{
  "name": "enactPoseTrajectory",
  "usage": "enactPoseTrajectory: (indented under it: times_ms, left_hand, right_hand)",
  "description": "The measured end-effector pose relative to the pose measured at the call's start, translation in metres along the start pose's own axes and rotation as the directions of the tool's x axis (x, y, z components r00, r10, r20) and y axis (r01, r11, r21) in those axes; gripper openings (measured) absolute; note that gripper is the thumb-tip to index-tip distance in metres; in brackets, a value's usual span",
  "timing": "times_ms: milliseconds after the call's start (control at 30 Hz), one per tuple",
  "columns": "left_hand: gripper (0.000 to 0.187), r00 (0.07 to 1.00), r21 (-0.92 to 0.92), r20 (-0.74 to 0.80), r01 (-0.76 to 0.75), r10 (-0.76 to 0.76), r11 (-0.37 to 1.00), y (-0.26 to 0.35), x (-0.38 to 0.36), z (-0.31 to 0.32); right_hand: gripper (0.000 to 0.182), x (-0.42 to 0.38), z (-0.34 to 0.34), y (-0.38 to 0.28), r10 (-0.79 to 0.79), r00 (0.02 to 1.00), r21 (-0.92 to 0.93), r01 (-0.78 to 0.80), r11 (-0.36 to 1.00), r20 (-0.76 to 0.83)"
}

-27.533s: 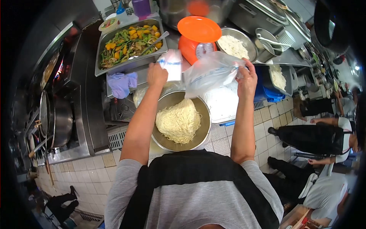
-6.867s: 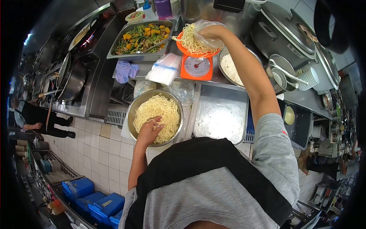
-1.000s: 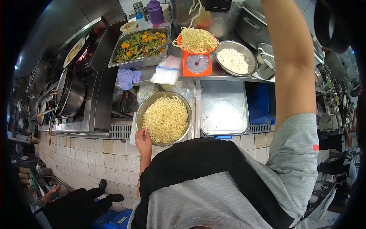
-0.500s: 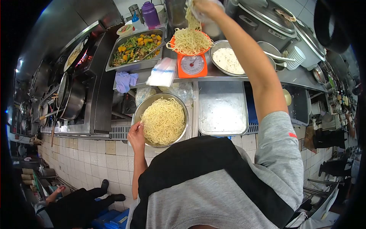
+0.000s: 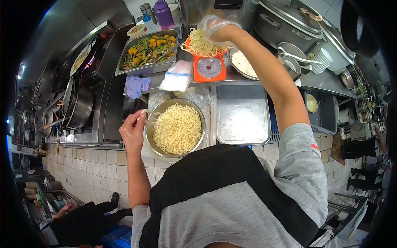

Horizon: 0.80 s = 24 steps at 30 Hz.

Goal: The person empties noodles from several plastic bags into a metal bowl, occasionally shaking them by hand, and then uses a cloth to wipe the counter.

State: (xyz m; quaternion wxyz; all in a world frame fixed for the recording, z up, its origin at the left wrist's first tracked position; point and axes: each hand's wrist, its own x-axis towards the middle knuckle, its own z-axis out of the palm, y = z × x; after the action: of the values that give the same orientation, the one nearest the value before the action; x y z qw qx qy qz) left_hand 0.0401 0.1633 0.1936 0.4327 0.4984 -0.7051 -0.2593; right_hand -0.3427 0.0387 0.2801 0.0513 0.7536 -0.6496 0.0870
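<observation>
My right hand (image 5: 222, 33), inside a clear plastic glove, is closed on noodles at the top right of the pile (image 5: 202, 44) on the scale; the plastic partly hides its fingers. This pile fills the orange pan of a kitchen scale (image 5: 209, 69) with a round white dial, and strands hang over the pan's rim. Beside the left rim of a metal bowl (image 5: 201, 136), my left hand (image 5: 133, 129) pinches a small whitish thing that I cannot make out. A large heap of yellow noodles (image 5: 177, 128) lies in that bowl.
Left of the scale are a tray of cooked vegetables (image 5: 119, 71), plastic bags (image 5: 175, 76) and a purple cloth (image 5: 137, 86). A bowl of white food (image 5: 243, 64) and large cookers (image 5: 285, 25) stand to the right. Below is a metal tray (image 5: 242, 115). Another person (image 5: 82, 225) is behind at left.
My right hand has come down from above the scale onto its noodles, and the dial's needle has turned. My left hand has drawn back leftward from the noodles in the bowl.
</observation>
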Motion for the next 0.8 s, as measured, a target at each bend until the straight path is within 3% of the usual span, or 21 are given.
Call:
enactPoseTrajectory:
  times_ms: [67,133,167,233,300,333,367,400,433,533,567,600,667,700,733,800]
  left_hand:
    - [0.017,1.000,-0.016,-0.001,-0.010,0.010,1.000,0.014,0.008,-0.004]
    - [0.017,0.999,-0.073,0.020,-0.027,0.029,0.997,0.026,0.016,-0.009]
    - [0.017,0.999,-0.099,0.039,-0.030,0.034,0.995,0.032,0.021,-0.011]
    - [0.017,0.996,-0.132,0.046,-0.067,0.074,0.989,0.043,0.029,-0.014]
    - [0.015,0.992,-0.156,0.051,-0.109,0.118,0.982,0.058,0.036,-0.014]
    - [0.015,0.991,-0.158,0.056,-0.112,0.122,0.981,0.068,0.040,-0.012]
    - [0.015,0.981,-0.159,0.050,-0.180,0.190,0.971,0.077,0.043,-0.011]
    - [0.014,0.965,-0.159,0.043,-0.248,0.258,0.956,0.082,0.046,-0.008]
    - [0.014,0.947,-0.187,0.026,-0.310,0.320,0.932,0.082,0.050,-0.005]
    - [0.012,0.939,-0.234,-0.065,-0.342,0.336,0.910,0.084,0.054,0.002]
    - [0.034,0.941,-0.207,-0.004,-0.331,0.338,0.921,0.063,0.059,-0.002]
    - [0.034,0.942,-0.205,-0.006,-0.329,0.335,0.922,0.059,0.060,0.005]
    - [0.065,0.957,-0.669,0.041,-0.188,0.287,0.720,0.051,0.058,0.015]
    - [0.084,0.945,-0.715,0.221,-0.011,0.241,0.699,0.031,0.056,0.019]
    - [0.078,0.921,-0.652,0.381,0.209,0.076,0.728,-0.044,0.060,0.036]
    - [0.065,0.813,-0.568,0.566,0.262,0.139,0.780,0.000,0.045,0.035]
  right_hand:
    - [0.028,-0.003,-0.018,-0.006,-0.013,0.999,-0.002,0.013,1.000,0.045]
    - [0.035,-0.002,-0.033,-0.012,-0.168,0.986,-0.189,0.162,0.969,-0.015]
    - [0.035,-0.005,-0.037,-0.015,-0.166,0.986,-0.189,0.160,0.969,-0.014]
    - [0.033,-0.029,-0.049,-0.043,-0.206,0.963,-0.164,0.178,0.970,-0.172]
    - [0.031,-0.062,-0.078,-0.100,-0.116,0.978,0.007,0.116,0.993,0.171]
    - [0.035,-0.042,-0.006,-0.089,-0.345,0.913,0.237,0.393,0.888,-0.219]
    - [0.041,-0.082,-0.055,-0.129,-0.275,0.961,0.434,0.233,0.870,0.035]
    - [0.041,-0.069,0.001,-0.139,-0.373,0.862,0.545,0.505,0.669,-0.342]
    - [0.042,-0.084,-0.020,-0.158,-0.396,0.907,0.613,0.394,0.685,-0.141]
    - [0.039,-0.067,0.019,-0.178,-0.384,0.923,0.667,0.301,0.682,-0.024]
    - [0.034,-0.063,0.022,-0.176,-0.372,0.928,0.775,0.250,0.581,-0.021]
    - [0.034,-0.063,0.009,-0.175,-0.375,0.927,0.776,0.251,0.579,-0.020]
    - [0.031,-0.066,-0.026,-0.171,-0.228,0.972,0.600,0.214,0.771,-0.053]
    - [0.028,-0.060,-0.028,-0.163,-0.218,0.976,0.610,0.188,0.770,-0.026]
    - [0.025,-0.055,-0.031,-0.156,-0.212,0.977,0.615,0.168,0.770,0.000]
    - [0.020,-0.065,-0.056,-0.155,-0.102,0.994,0.926,-0.004,0.376,0.046]
